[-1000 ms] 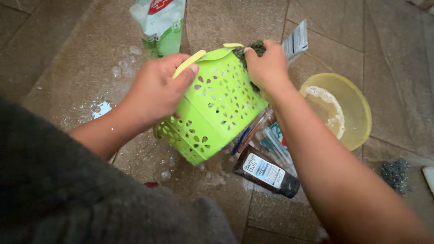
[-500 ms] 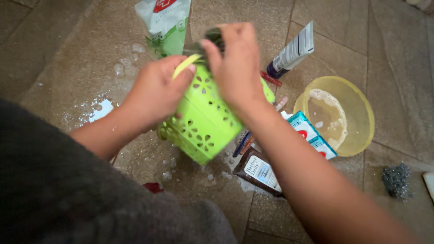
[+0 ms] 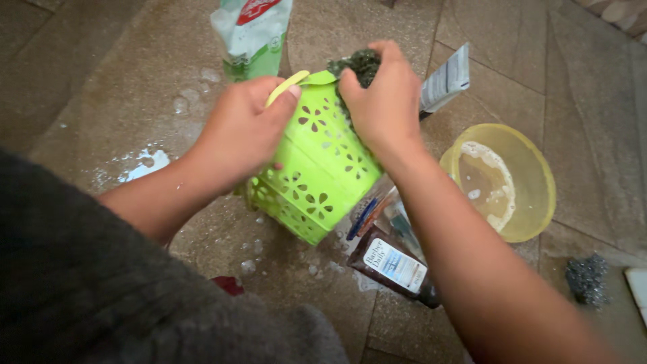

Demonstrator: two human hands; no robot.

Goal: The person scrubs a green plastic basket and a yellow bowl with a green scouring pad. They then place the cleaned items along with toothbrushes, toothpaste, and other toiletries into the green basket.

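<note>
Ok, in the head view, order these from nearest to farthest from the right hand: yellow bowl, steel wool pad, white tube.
From the right hand:
1. White tube, just beside it, toward the right.
2. Yellow bowl, lower right.
3. Steel wool pad, far lower right on the floor.

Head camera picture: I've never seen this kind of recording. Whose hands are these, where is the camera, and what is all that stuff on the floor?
No machine here: a person wears a camera on the head, looking down at their own two hands. The left hand grips a lime-green perforated basket, tipped on its side. The right hand presses a dark scrubbing pad against its rim. On the wet tiled floor lie a yellow bowl with suds, a green-and-white pouch, a tube, a dark bottle and a steel-wool ball.
</note>
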